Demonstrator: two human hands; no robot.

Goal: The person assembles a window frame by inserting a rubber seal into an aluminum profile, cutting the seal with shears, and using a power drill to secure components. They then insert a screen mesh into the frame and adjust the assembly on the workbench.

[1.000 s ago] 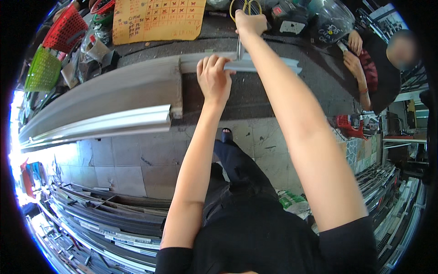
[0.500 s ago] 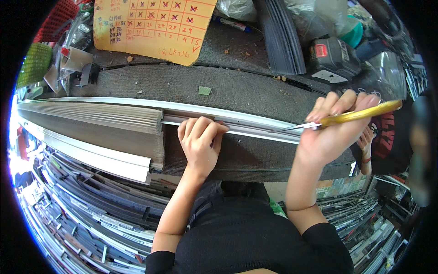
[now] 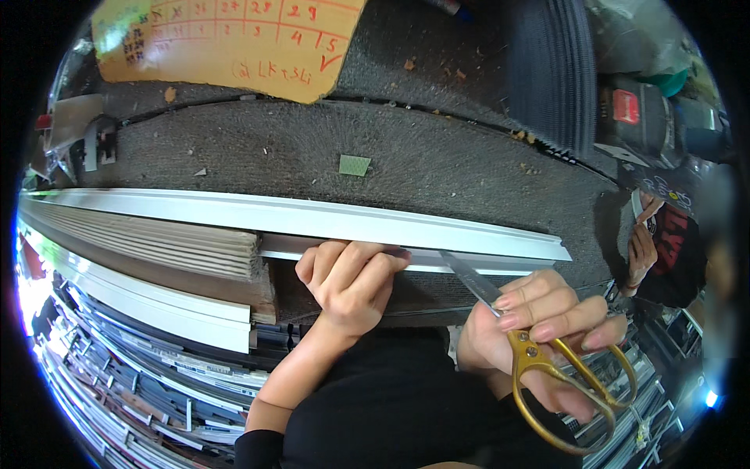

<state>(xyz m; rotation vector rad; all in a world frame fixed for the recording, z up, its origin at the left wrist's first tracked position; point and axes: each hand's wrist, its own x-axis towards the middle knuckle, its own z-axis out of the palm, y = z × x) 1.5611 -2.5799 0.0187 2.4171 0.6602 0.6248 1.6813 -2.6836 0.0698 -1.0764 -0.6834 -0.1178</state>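
Note:
A long white channel profile (image 3: 375, 225) lies across the bench, running from the far left to the right. My left hand (image 3: 349, 285) is closed over its near edge, knuckles up. What the fingertips press on is hidden. In my right hand (image 3: 539, 316) are gold-handled scissors (image 3: 473, 281), gripped around the pivot, blades together. Their tip touches the near side of the profile, right of my left hand; the finger loops hang below my palm. Left of my left hand, a pleated beige bundle (image 3: 156, 234) rests along the profile.
Another white profile (image 3: 180, 305) lies along the bench's near left edge. A marked yellow card (image 3: 226, 47), a green scrap (image 3: 355, 165) and a dark pleated stack (image 3: 551, 78) are beyond. At right is another person's hand (image 3: 642, 250). Racked metal bars (image 3: 156, 391) fill the lower left.
My right hand has come lower and turned, swinging the scissors' loops downward. The profile has tilted, hiding its inner channel. My left hand stays closed on it; the whole view has shifted.

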